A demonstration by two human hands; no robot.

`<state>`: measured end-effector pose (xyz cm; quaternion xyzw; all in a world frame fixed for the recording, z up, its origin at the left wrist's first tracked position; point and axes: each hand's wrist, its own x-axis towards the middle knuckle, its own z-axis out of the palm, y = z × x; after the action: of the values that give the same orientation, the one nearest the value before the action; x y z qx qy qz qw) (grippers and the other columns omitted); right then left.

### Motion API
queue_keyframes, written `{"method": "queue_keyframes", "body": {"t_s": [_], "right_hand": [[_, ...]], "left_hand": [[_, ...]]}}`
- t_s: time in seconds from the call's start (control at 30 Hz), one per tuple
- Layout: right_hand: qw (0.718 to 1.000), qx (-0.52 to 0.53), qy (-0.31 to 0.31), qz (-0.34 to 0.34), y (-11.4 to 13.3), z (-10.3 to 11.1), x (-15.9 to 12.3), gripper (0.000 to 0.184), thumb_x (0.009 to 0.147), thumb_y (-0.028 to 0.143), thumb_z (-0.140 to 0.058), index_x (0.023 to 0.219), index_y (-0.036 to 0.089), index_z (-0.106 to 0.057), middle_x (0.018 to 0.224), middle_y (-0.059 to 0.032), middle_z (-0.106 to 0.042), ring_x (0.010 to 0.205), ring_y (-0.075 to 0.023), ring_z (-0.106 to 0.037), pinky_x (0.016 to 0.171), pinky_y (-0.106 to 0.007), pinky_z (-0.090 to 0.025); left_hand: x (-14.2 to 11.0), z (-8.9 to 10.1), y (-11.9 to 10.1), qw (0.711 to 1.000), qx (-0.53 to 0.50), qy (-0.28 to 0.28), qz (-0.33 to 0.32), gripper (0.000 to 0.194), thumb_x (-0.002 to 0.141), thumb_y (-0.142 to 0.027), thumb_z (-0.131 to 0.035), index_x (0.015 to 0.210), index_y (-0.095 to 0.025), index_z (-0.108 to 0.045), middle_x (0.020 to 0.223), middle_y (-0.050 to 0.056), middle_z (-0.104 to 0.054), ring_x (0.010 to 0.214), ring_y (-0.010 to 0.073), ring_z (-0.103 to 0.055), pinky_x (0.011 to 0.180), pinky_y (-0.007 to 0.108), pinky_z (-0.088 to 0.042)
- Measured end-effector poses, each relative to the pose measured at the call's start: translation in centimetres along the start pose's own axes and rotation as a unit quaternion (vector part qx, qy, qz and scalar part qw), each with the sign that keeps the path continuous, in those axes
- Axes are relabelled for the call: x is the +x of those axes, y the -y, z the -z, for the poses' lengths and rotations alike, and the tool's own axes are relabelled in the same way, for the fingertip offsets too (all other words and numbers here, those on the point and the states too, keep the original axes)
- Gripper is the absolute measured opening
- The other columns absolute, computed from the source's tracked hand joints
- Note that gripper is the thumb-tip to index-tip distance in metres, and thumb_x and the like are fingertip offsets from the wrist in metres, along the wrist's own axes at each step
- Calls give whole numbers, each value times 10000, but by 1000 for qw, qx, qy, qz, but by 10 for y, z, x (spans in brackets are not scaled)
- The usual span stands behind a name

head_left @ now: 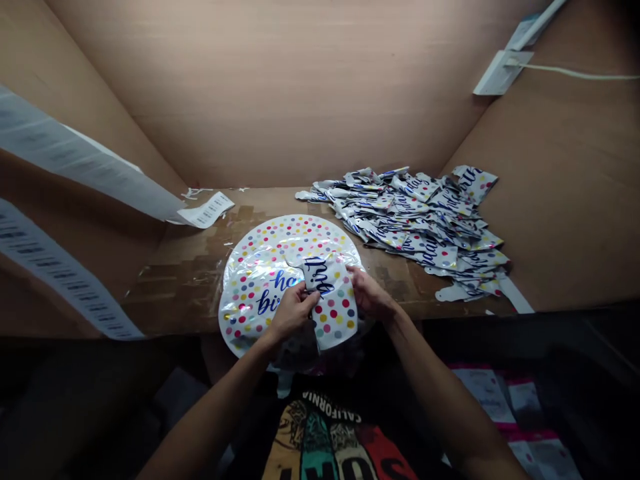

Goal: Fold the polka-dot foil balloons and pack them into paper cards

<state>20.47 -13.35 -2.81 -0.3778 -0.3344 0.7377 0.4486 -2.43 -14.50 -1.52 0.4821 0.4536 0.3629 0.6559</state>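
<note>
A flat foil balloon (333, 313), white with coloured dots and blue lettering, is partly folded over between my two hands. My left hand (295, 308) pinches its folded edge between thumb and fingers. At the balloon's right side, my right hand (370, 293) has its fingers at the edge, some of them tucked out of sight behind it. Beneath lies a round flat balloon (265, 260) of the same dotted pattern, on the cardboard surface near my body.
A heap of folded dotted balloons (420, 220) covers the right of the cardboard table (200, 267). Strips of barcode labels (65, 270) hang at the left, one ending in a curled label (207, 210). A white socket box (503, 72) with a cable is on the right wall. Pink-edged packets (500, 400) lie below right.
</note>
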Motion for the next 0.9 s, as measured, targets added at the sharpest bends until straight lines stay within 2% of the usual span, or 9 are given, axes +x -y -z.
{"method": "queue_keyframes", "body": {"t_s": [0.13,0.27,0.43,0.53,0.6,0.67,0.73,0.8,0.9], "right_hand": [[999,-33,10,-24,-11,-7,-9,465,733,410,-880,1097,188,-695,919,-59,-760,725,-206,-718,731,-347,-576],[999,-14,-16,25,-13,-13,-10,352,739,430,-843,1000,221,-735,849,-35,-744,702,-213,-693,701,-359,-549],[981,-167,-29,95,-4,-13,-8,90,712,264,-716,639,212,-716,721,-23,-660,691,-187,-600,672,-313,-480],[954,-265,52,133,6,-16,-5,141,725,216,-635,606,217,-710,754,-23,-645,766,-184,-583,750,-305,-468],[953,-270,67,123,13,-18,-1,136,791,271,-624,768,230,-752,803,-15,-656,770,-175,-575,758,-296,-465],[964,-243,47,101,19,-20,2,219,864,379,-636,1005,249,-742,845,-6,-664,741,-166,-564,722,-284,-462],[962,-252,20,101,24,-21,4,295,892,482,-662,1044,236,-715,794,-1,-642,682,-159,-531,646,-267,-429],[942,-309,-10,134,27,-21,5,313,899,519,-677,898,207,-707,692,3,-593,628,-153,-489,592,-266,-381],[909,-356,-92,199,28,-25,3,344,946,516,-626,798,208,-669,646,0,-561,593,-155,-458,573,-282,-349]], "left_hand": [[-1,2,-2,1000,-9,5,-13,399,772,-400,-803,1068,-167,-673,681,-8,-663,601,144,-613,582,233,-475],[-8,10,-7,999,-5,-8,-35,225,761,-348,-760,867,-160,-697,730,26,-687,650,150,-604,624,251,-492],[-8,26,-22,998,-57,31,9,256,781,-407,-682,878,-170,-689,736,25,-654,625,145,-587,632,269,-499],[-3,23,-35,995,78,56,-29,301,863,-475,-637,870,-179,-688,716,12,-642,626,140,-547,617,248,-449],[1,16,-43,964,243,42,-96,310,905,-432,-627,734,-177,-667,635,3,-602,593,131,-480,583,242,-370],[4,9,-50,924,347,17,-162,337,940,-379,-601,669,-181,-639,595,3,-577,570,130,-449,583,262,-321],[7,4,-55,900,386,2,-204,323,959,-348,-585,686,-186,-646,603,7,-587,565,133,-456,597,277,-307],[11,3,-56,899,383,-1,-213,305,965,-351,-586,720,-187,-665,612,10,-602,568,136,-475,603,278,-315],[16,1,-49,933,301,-45,-189,286,962,-407,-607,807,-181,-689,667,12,-635,609,142,-521,619,261,-364]]}}
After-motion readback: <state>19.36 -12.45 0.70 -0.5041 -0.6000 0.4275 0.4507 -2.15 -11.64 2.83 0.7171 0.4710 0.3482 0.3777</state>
